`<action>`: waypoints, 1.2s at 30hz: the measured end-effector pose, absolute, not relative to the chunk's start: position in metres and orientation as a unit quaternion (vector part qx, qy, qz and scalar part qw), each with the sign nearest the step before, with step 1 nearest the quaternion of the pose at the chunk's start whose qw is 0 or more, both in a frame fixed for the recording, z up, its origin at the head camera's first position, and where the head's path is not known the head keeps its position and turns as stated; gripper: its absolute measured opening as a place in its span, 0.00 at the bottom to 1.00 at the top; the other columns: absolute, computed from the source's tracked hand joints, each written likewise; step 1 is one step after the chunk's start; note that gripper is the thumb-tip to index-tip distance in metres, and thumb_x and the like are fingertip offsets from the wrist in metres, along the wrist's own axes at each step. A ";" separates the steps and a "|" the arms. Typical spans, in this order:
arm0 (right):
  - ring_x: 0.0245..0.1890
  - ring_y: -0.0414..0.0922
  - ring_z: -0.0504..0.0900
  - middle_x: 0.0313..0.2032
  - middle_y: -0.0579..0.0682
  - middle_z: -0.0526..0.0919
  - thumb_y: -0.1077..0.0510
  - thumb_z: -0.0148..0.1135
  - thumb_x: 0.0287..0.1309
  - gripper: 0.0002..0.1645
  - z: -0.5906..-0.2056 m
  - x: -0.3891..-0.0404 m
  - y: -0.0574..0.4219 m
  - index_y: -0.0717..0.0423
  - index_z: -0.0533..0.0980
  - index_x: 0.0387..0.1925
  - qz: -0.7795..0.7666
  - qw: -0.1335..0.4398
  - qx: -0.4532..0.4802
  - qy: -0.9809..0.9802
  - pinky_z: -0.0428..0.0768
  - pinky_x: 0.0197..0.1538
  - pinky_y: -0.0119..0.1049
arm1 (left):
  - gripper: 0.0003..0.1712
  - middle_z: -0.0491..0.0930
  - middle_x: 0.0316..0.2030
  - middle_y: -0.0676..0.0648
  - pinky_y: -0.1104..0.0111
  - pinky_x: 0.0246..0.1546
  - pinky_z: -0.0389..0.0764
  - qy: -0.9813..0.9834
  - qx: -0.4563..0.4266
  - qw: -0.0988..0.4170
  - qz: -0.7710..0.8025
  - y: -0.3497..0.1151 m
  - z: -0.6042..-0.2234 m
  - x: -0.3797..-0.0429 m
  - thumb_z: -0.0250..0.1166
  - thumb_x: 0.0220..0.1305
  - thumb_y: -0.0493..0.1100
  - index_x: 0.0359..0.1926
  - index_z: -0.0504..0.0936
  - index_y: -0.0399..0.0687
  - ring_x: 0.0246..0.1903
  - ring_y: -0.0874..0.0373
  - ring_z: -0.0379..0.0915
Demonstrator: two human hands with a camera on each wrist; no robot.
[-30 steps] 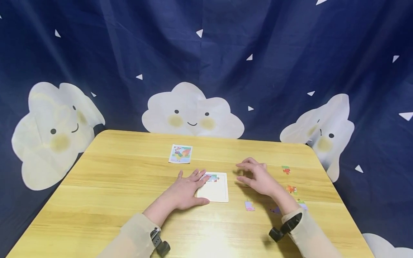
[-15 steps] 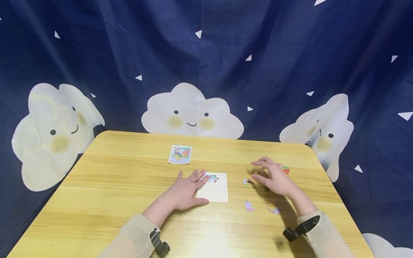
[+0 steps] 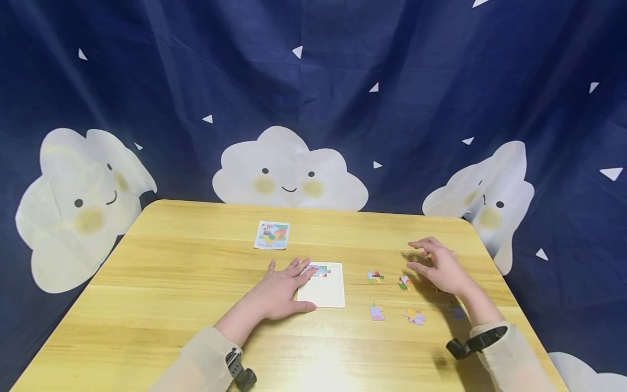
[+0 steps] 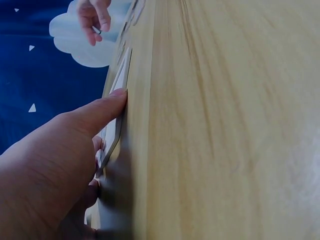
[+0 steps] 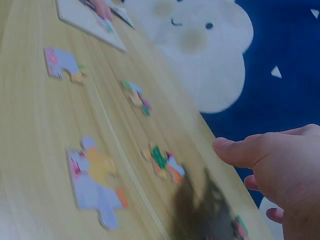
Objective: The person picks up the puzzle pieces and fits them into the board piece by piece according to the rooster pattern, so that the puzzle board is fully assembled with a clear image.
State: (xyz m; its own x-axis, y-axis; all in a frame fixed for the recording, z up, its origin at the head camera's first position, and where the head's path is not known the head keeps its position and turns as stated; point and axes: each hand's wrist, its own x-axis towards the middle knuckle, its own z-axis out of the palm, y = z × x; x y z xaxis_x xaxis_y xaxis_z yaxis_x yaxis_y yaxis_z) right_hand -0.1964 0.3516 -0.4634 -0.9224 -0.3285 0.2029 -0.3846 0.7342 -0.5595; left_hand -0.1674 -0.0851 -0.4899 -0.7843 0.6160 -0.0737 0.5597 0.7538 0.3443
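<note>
My left hand (image 3: pixel 280 291) lies with spread fingers on a square white puzzle board (image 3: pixel 325 296); its thumb rests at the board's near edge. Colourful jigsaw pieces (image 3: pixel 321 271) sit along the top of the board, partly under the fingertips. To the right, my right hand (image 3: pixel 443 269) hovers above the table with thumb and fingers apart, and no held piece shows. Around it lie a red-and-green piece (image 5: pixel 241 227), half hidden by fingers in the head view, a multicoloured piece (image 3: pixel 404 283), a yellow-and-lilac piece (image 3: pixel 415 316) and a purple piece (image 3: pixel 458 311).
A lilac piece with pink flowers (image 3: pixel 377 312) and another piece (image 3: pixel 375 277) lie between board and right hand. A picture card of a rooster (image 3: pixel 271 235) lies behind the board. Beyond the wooden table (image 3: pixel 171 272) hangs a dark blue cloud-print curtain (image 3: pixel 333 98).
My right hand has moved right, away from the board, across the loose pieces, uncovering several of them. My left hand has stayed on the board.
</note>
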 end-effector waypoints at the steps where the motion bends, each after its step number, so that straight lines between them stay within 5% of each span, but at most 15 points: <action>1: 0.47 0.57 0.77 0.56 0.59 0.78 0.57 0.74 0.67 0.31 -0.464 -0.197 0.355 0.65 0.78 0.66 0.310 0.044 0.188 -0.931 0.56 0.49 0.58 | 0.53 0.52 0.83 0.49 0.26 0.71 0.44 0.932 0.315 0.091 0.155 -0.085 -0.490 -0.167 0.61 0.69 0.75 0.84 0.60 0.56 0.81 0.45 0.46; 22: 0.52 0.65 0.79 0.54 0.63 0.81 0.58 0.74 0.66 0.26 -0.480 -0.212 0.409 0.65 0.80 0.62 0.266 0.026 0.115 -0.957 0.55 0.46 0.62 | 0.53 0.51 0.83 0.50 0.27 0.72 0.43 0.932 0.313 0.092 0.157 -0.086 -0.490 -0.164 0.61 0.68 0.75 0.84 0.59 0.58 0.81 0.45 0.46; 36: 0.40 0.54 0.77 0.41 0.56 0.80 0.59 0.76 0.64 0.18 -0.484 -0.214 0.407 0.64 0.84 0.52 0.276 0.052 0.099 -0.955 0.55 0.45 0.58 | 0.53 0.50 0.83 0.50 0.27 0.72 0.42 0.932 0.313 0.090 0.159 -0.086 -0.491 -0.166 0.61 0.69 0.75 0.84 0.59 0.56 0.81 0.45 0.45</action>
State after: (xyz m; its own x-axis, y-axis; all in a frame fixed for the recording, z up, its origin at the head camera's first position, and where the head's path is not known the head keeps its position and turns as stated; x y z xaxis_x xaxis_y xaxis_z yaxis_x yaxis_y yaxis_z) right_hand -0.2143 0.4068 -0.4844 -0.9749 -0.1604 0.1543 -0.2180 0.8277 -0.5171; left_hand -0.1661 -0.0860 -0.4910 -0.7879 0.6120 -0.0687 0.5544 0.7534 0.3534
